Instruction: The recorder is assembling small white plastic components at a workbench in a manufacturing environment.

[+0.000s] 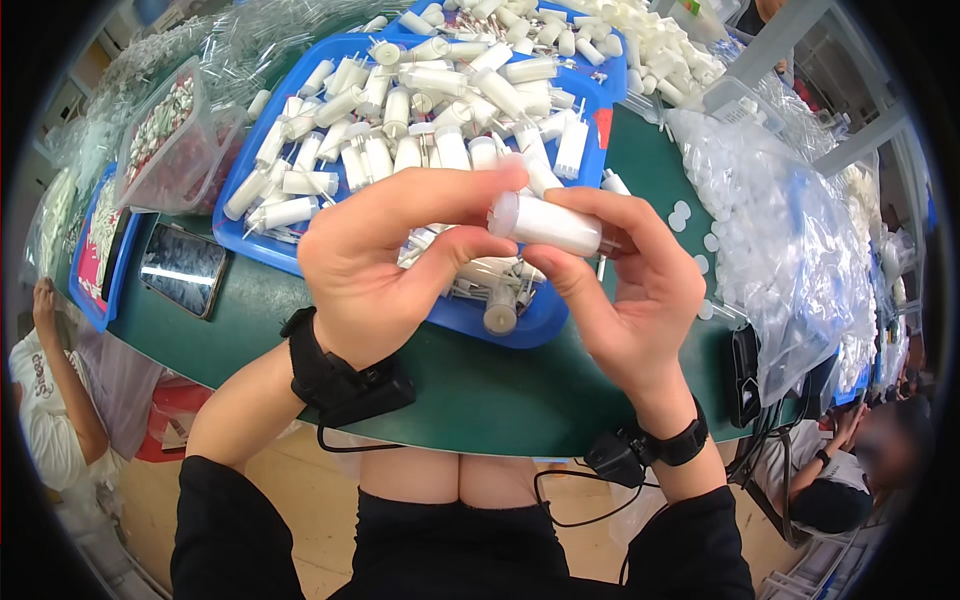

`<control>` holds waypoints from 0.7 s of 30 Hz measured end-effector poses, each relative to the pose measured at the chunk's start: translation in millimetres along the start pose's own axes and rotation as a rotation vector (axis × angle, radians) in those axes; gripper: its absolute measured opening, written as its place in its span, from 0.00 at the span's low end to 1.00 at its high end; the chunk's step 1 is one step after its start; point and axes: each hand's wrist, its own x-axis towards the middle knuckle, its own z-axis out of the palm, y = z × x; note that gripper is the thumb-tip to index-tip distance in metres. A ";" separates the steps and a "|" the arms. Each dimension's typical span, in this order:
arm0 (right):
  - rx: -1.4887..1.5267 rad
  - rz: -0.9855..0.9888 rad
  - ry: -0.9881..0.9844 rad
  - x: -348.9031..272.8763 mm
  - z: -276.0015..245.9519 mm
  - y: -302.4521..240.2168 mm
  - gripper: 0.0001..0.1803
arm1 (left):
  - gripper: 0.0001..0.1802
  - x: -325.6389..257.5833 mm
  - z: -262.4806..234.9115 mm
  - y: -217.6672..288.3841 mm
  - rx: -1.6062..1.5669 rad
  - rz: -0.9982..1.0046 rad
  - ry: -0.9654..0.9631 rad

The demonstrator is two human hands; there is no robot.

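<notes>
- A green table (480,385) carries everything.
- A blue tray (262,243) heaped with white plastic tubes (400,110) lies at its middle.
- A dark phone (183,268) lies left of the tray.
- A clear bag of white caps (775,230) rests on the right.
- Loose white caps (682,215) lie beside that bag.

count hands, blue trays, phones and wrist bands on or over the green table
hands: 2, left hand and right hand, both on one white tube
blue trays: 2
phones: 1
wrist bands: 2
total: 7
</notes>
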 end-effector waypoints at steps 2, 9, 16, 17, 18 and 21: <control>0.045 0.034 -0.006 -1.2 -0.1 0.1 0.15 | 0.19 2.0 3.4 2.6 -0.122 -0.050 0.053; -0.092 -0.004 -0.039 -3.4 -2.2 -2.1 0.16 | 0.12 -0.2 -9.0 -9.1 -0.224 -0.119 -0.027; -0.340 -0.272 -0.071 1.2 -6.3 -12.0 0.17 | 0.10 0.3 -10.7 -0.7 0.083 0.038 -0.104; -0.383 -0.373 -0.056 1.9 -6.9 -11.1 0.17 | 0.09 0.0 -9.9 0.2 0.129 0.073 -0.114; -0.380 -0.372 -0.056 1.5 -6.3 -13.4 0.17 | 0.09 -0.8 -10.7 0.4 0.132 0.071 -0.114; -0.533 -0.382 -0.063 -1.0 -5.0 -17.9 0.17 | 0.10 -1.7 -12.8 -1.4 0.306 0.216 -0.119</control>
